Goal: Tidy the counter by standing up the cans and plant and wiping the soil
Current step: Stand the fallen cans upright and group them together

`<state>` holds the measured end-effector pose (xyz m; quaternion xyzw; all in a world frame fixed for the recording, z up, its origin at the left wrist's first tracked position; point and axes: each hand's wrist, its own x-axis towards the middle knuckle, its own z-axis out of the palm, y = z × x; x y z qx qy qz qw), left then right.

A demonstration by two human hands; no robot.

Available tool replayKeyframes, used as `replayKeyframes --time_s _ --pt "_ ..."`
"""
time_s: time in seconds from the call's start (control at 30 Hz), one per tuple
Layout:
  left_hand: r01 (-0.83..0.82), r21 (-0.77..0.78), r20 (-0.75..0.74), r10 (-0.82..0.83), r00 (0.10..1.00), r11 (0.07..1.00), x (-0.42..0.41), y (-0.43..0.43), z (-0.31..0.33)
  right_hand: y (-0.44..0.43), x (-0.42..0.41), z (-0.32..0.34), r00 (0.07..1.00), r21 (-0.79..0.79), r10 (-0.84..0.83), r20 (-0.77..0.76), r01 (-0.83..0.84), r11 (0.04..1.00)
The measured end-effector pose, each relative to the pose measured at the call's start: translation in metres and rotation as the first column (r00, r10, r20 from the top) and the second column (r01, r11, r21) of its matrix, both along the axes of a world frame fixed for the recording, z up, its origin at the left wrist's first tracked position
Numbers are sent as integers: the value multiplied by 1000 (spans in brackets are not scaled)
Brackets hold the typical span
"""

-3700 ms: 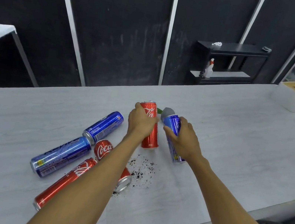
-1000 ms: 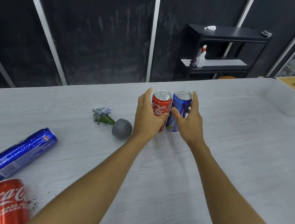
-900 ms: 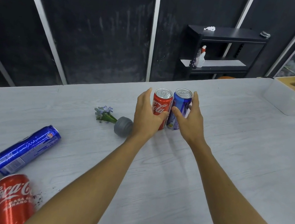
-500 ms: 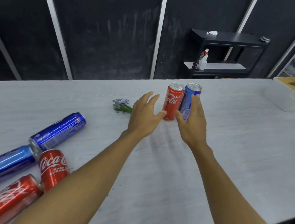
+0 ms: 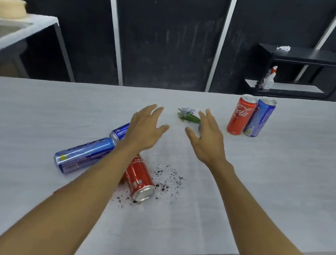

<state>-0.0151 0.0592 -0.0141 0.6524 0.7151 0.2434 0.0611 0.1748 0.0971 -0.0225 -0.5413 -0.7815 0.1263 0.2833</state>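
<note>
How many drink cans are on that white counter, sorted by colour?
Red cans: 3, one standing, one lying by the soil, one mostly hidden under the left forearm.
Blue cans: 3, one standing, two lying.
Total: 6 cans.

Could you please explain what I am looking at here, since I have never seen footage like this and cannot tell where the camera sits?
The camera is worn on a person's head, looking forward and down, so the two bare arms are theirs. No machine is involved. The left hand and right hand hover open, fingers spread, holding nothing. On the pale counter a red can and a blue can stand side by side. Other cans lie tipped: a red one and two blue ones. Dark soil is scattered nearby, and a small plant lies on its side.
</note>
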Motion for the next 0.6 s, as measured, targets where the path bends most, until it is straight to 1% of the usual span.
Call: replayKeyframes --time_s 0.13,0.23,0.37,0.5,0.6 --pt "-79 -11 -55 78 995 997 -42 -35 1 -22 -43 0 995 0 94 22 -94 996" --pt "-131 -37 -79 128 989 991 -63 -61 -1 -39 -71 -2 987 -54 144 73 -140 989" --pt "-161 -84 -86 154 984 983 -88 -87 -10 -59 -98 -7 972 -99 221 79 -213 972" --pt "-147 -147 -102 133 986 978 -103 -100 -21 -74 -114 -12 962 -179 241 127 -216 960" --pt "-129 -183 -64 119 991 975 -108 -106 -28 -81 -123 -19 961 -246 224 159 -181 952"
